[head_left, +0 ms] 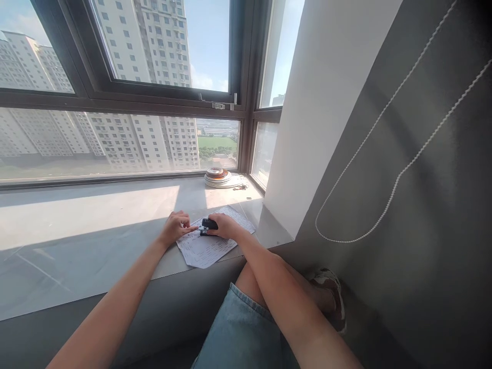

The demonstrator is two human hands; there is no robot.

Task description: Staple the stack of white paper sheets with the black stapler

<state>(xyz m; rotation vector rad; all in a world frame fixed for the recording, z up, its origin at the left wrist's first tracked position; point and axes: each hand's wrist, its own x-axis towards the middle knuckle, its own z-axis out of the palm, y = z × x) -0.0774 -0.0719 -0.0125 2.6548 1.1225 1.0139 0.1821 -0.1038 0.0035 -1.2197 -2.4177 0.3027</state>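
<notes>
The windowsill (115, 215) spans the left and centre of the frame, bearing printed papers (207, 253) at centre. The right hand (226, 226) grips a black stapler (209, 224) over the papers; the left hand (177, 228) extends a finger to its front, any hold indeterminate. Handling appears under way; completed and remaining portions cannot be distinguished.
</notes>
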